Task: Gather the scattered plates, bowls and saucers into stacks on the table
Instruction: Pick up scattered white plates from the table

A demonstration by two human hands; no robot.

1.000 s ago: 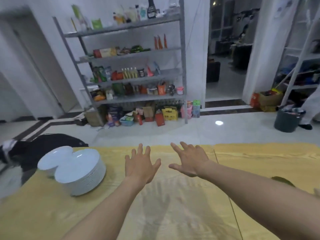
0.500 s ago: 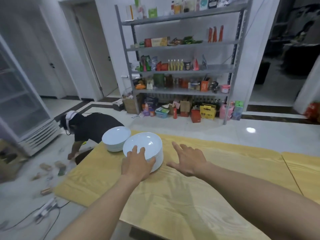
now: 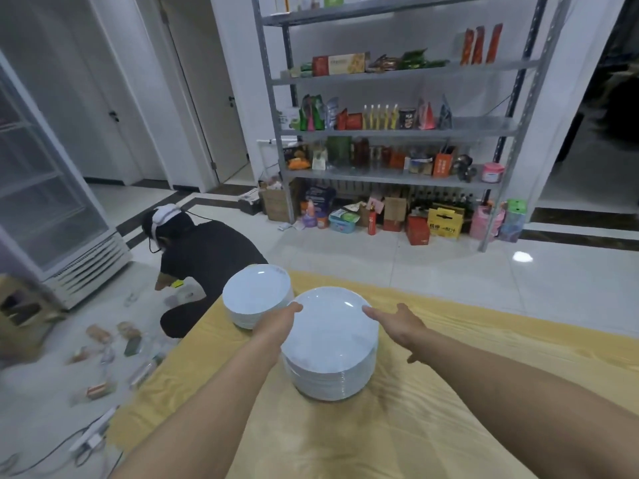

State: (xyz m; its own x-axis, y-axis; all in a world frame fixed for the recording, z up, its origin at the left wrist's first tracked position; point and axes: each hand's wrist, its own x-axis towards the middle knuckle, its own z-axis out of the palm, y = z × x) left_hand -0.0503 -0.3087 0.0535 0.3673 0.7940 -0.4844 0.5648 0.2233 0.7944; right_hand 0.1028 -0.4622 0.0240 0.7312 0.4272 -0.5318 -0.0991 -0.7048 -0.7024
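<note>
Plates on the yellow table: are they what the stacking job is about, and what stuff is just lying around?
For the job: near plate stack, far plate stack, table, left hand and right hand either side of the near stack.

Just lying about: shelf rack of packets, glass-door fridge, bits on the floor, crouching person.

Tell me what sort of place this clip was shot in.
Probably a storeroom or back room of a small shop or eatery: a metal shelving rack packed with packaged food, a glass-door display fridge at the left, and two tall stacks of white plates on a yellow-covered table.
</note>
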